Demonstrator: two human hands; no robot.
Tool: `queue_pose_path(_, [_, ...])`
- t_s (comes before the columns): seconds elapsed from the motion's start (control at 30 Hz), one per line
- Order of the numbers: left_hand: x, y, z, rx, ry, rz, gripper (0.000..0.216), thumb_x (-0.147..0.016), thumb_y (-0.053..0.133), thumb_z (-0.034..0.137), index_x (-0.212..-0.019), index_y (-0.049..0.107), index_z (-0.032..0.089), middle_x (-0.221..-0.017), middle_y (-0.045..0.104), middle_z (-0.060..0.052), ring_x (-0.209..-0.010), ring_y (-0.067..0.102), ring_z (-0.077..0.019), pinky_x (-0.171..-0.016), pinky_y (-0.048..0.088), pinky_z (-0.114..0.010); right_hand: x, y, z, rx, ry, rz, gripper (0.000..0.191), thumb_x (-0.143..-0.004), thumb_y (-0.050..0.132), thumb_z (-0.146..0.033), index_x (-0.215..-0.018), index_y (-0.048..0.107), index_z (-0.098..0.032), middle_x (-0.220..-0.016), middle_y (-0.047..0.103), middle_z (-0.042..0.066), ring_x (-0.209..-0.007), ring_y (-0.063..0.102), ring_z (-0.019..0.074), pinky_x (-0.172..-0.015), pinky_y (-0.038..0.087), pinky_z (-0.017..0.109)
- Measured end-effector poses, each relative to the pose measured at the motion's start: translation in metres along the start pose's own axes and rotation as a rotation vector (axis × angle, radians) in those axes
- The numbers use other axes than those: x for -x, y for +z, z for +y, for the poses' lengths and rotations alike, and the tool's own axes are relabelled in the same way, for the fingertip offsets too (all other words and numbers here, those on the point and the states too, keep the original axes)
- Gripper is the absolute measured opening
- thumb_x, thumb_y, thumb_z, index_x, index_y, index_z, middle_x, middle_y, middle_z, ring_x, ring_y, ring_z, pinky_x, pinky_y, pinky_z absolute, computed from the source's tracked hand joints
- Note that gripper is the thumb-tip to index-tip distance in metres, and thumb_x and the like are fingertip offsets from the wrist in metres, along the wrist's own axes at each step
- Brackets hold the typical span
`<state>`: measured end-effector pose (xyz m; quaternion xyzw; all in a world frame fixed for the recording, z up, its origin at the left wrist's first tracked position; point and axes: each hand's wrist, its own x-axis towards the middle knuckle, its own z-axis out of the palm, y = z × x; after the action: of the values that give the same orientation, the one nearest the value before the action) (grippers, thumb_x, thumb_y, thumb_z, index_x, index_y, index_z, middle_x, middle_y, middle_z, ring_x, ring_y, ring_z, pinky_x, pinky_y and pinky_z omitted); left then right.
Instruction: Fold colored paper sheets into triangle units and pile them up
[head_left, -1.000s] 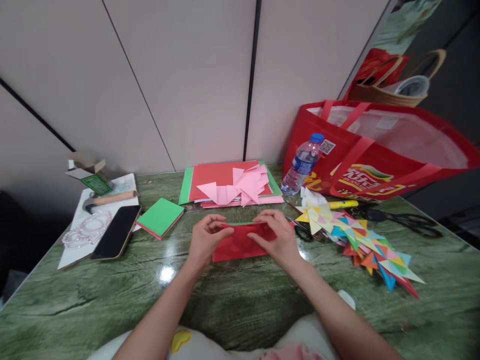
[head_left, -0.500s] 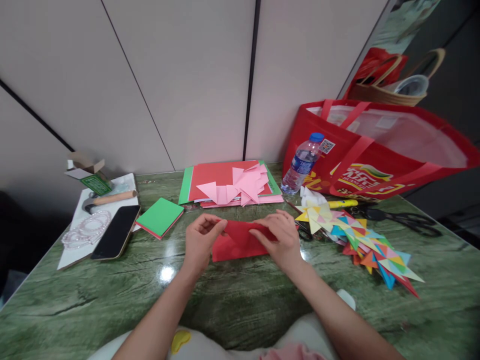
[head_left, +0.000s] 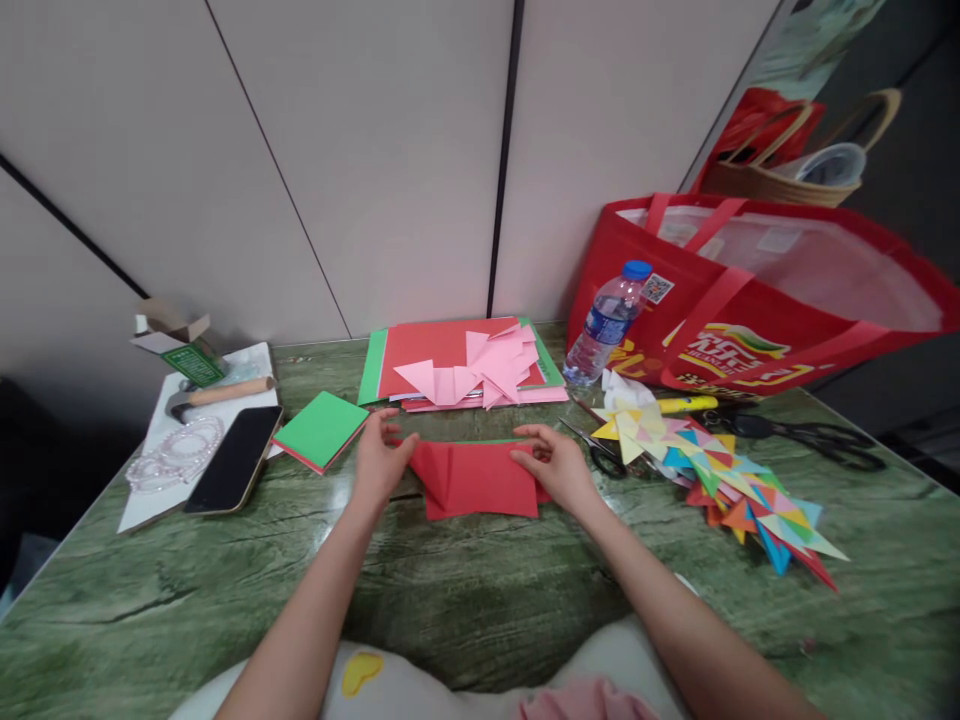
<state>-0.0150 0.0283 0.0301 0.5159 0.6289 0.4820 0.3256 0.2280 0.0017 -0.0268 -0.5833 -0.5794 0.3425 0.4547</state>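
Note:
A folded sheet of red paper point(head_left: 487, 482) lies in front of me, creased on its left side, with a thin green edge along its top. My left hand point(head_left: 381, 455) pinches its upper left corner between thumb and fingers. At the upper right, my right hand point(head_left: 553, 462) has thumb and fingers closed on the other end. Behind it, pink folded paper pieces point(head_left: 499, 365) rest on a stack of coloured sheets point(head_left: 405, 345). A pile of green square paper point(head_left: 322, 430) sits just left of my left hand.
Scissors point(head_left: 606, 458) and a colourful chain of folded paper point(head_left: 735, 480) lie to the right. A water bottle point(head_left: 604, 325) leans by a red bag point(head_left: 720, 300). On the left are a phone point(head_left: 234, 460), a wooden-handled tool point(head_left: 229, 392), beads point(head_left: 176, 455) and a small box point(head_left: 184, 345).
Both hands have moved apart toward the sides of the red paper, the left one further left. The paper's front panel is now spread out between them.

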Motion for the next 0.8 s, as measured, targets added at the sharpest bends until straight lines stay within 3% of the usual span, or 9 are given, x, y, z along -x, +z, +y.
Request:
queue_pose_path(0.1, [0.007,0.003,0.004,-0.32,0.351,-0.001,0.028,-0.062,0.064,0.015,-0.09,0.061,0.02,-0.093,0.057,-0.005,-0.092,0.055,-0.0231,-0.081,0.045,-0.039,-0.003,-0.001,0.005,0.088,0.023,0.014,0.026,-0.07,0.064,-0.035,-0.09,0.063,-0.018,-0.068,0.067,0.002,-0.06,0.06,0.0172,-0.056,0.045,0.027])
queue_pose_path(0.2, [0.017,0.011,0.007,-0.377,0.528,-0.333,0.011,-0.072,0.057,0.013,-0.079,0.061,0.02,-0.084,0.062,-0.003,-0.088,0.055,-0.02,-0.081,0.044,-0.035,-0.003,0.0,0.005,0.164,-0.031,0.056,0.023,-0.072,0.063,-0.035,-0.088,0.064,-0.018,-0.065,0.066,0.002,-0.06,0.061,0.0179,-0.057,0.046,0.029])
queue_pose_path(0.3, [0.025,0.02,0.003,-0.465,0.544,-0.634,0.007,-0.073,0.058,0.012,-0.073,0.06,0.019,-0.075,0.064,-0.002,-0.078,0.054,-0.0182,-0.075,0.043,-0.032,-0.002,0.001,0.004,0.298,-0.11,0.108,0.019,-0.074,0.064,-0.032,-0.088,0.065,-0.019,-0.068,0.068,0.002,-0.061,0.063,0.019,-0.061,0.047,0.031])
queue_pose_path(0.5, [0.021,0.028,-0.017,-0.561,0.504,-0.79,0.012,-0.072,0.061,0.012,-0.083,0.062,0.017,-0.088,0.062,-0.006,-0.083,0.055,-0.0193,-0.076,0.043,-0.031,-0.002,0.002,0.001,0.478,-0.293,0.145,0.015,-0.08,0.061,-0.031,-0.088,0.069,-0.021,-0.078,0.071,0.005,-0.065,0.064,0.0178,-0.066,0.048,0.03])
queue_pose_path(0.63, [0.015,0.028,-0.025,-0.503,0.477,-0.799,0.015,-0.071,0.064,0.014,-0.085,0.062,0.017,-0.088,0.06,-0.004,-0.083,0.056,-0.0181,-0.077,0.043,-0.029,0.0,0.002,-0.007,0.399,-0.344,-0.038,0.015,-0.08,0.062,-0.028,-0.091,0.072,-0.023,-0.081,0.073,0.005,-0.072,0.065,0.0183,-0.067,0.049,0.03])
queue_pose_path(0.8, [0.016,0.03,-0.026,-0.481,0.468,-0.786,0.014,-0.07,0.064,0.014,-0.083,0.062,0.016,-0.085,0.058,-0.004,-0.08,0.055,-0.0172,-0.073,0.043,-0.028,0.003,0.0,-0.016,0.172,-0.33,-0.346,0.017,-0.074,0.069,-0.027,-0.09,0.072,-0.022,-0.101,0.071,0.007,-0.093,0.065,0.0199,-0.086,0.048,0.036])
